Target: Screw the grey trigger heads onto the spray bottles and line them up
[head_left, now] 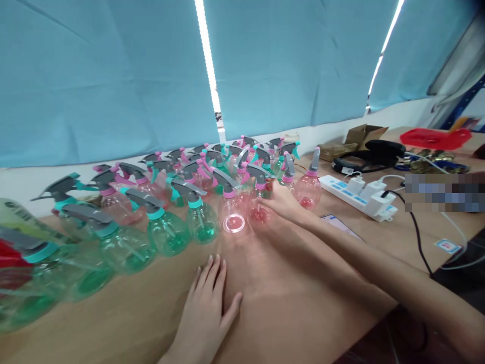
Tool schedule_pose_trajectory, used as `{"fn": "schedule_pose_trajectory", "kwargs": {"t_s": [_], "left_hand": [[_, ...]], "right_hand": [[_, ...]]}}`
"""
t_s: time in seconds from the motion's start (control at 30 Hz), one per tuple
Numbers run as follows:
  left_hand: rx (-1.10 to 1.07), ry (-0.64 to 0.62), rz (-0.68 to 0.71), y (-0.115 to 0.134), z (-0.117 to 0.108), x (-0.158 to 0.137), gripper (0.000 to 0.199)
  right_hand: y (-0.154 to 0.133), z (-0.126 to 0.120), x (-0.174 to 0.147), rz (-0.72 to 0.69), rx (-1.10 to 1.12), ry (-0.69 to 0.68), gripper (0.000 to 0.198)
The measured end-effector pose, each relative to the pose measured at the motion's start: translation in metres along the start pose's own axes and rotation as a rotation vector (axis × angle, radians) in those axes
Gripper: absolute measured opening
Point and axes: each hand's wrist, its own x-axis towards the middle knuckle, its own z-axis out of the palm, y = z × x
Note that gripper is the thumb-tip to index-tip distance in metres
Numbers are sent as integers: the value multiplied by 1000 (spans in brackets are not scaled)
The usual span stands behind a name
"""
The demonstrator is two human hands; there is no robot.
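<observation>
Over there the person's left hand (206, 306) is palm down and low, its fingers fairly straight and pointing forward, thumb spread out to the right. The bare right arm (359, 258) reaches slantwise, well ahead of the left; at its end the right hand (279, 201) curls inward, thumb pointing left, fingers partly hidden.

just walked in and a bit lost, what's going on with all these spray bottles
A person's right hand has its fingers at the neck of a pink spray bottle; how firmly they hold it is hard to tell. The left hand is palm down over the table, holding nothing. More pink and green bottles stand crowded toward the wall, with a power strip to their right.
</observation>
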Motion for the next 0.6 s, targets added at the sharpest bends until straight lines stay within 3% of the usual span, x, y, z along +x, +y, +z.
{"fn": "schedule_pose_trajectory", "kwargs": {"t_s": [0.2,0.33,0.5,0.6], "left_hand": [[16,3,16,1,-4,0,60],[-22,-20,-6,0,-5,0,64],[-28,-26,-6,-4,-3,-1,66],[-26,-4,9,-6,-2,0,64]], "right_hand": [[1,3,-1,-18,36,20,53],[2,-11,-22,-67,119,69,57],[22,-44,-47,-31,160,180,31],[37,-54,-46,33,53,255,32]]}}
